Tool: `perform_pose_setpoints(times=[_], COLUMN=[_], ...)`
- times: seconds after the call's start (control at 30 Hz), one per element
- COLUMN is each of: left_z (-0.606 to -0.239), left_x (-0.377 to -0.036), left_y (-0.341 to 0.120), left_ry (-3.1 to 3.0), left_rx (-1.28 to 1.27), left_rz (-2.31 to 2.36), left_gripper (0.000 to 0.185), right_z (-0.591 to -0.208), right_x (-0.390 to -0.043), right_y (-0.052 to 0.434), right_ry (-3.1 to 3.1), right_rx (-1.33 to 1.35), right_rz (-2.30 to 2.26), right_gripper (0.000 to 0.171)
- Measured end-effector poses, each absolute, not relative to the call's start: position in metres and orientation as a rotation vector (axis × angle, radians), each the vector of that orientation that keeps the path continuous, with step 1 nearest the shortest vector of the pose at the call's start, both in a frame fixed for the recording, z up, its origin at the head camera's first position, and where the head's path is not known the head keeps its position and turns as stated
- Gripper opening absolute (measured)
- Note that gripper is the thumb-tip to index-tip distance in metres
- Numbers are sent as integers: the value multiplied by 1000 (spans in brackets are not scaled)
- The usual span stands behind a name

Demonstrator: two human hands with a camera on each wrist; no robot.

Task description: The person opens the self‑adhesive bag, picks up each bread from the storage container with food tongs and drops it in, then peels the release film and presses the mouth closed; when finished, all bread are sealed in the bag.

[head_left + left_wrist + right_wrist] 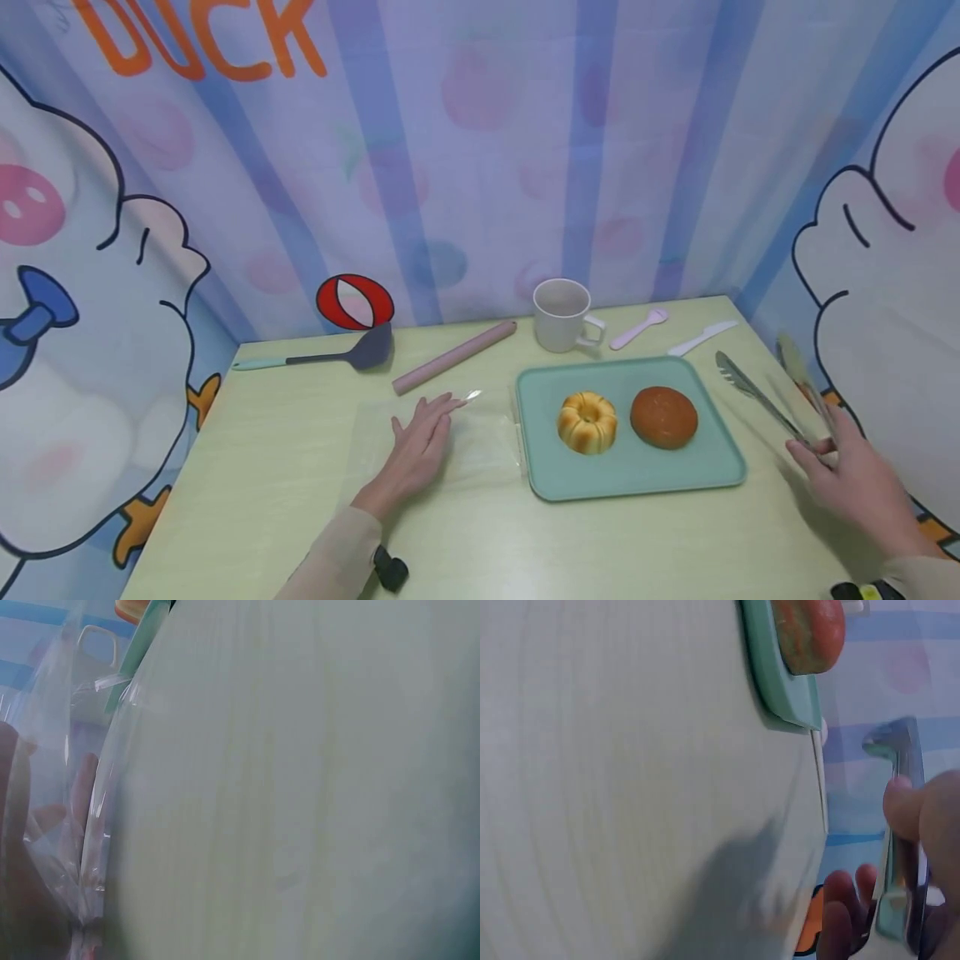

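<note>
My left hand pinches a clear plastic bag that lies left of the tray. Through raised film in the left wrist view, parts of the fingers show; their exact hold is partly hidden. On the right, my right hand grips metal tongs, their arms spread apart with nothing between the tips. They hang beside the right edge of the green tray. That tray carries a fluted ring-shaped bun and a round brown bun.
Along the table's back lie a spatula, a mauve rolling pin, a lilac spoon and a white knife. A white mug stands behind the tray. A printed curtain encloses the back and sides.
</note>
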State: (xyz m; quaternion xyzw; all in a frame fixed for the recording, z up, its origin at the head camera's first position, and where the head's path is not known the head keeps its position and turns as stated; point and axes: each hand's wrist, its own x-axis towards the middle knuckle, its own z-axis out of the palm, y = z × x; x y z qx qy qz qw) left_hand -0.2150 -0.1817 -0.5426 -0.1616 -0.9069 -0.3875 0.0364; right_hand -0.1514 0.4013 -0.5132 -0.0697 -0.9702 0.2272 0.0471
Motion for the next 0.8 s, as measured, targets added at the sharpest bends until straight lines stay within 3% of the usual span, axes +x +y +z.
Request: perform_pose_setpoints(times=[0.3, 0.8], left_z=[-543, -542], left_x=[-215, -214], left_y=[-181, -182], left_ry=[-2770, -2798], left_rx=[-499, -498], left_rz=[-1190, -1189], left_gripper=[42, 42], right_z=[-495, -508], right_x=[-143, -141], right_y=[391, 383], right_ry=[-2997, -3003], right_rx=[154, 268], right_rz=[627, 618], right_gripper=[78, 72])
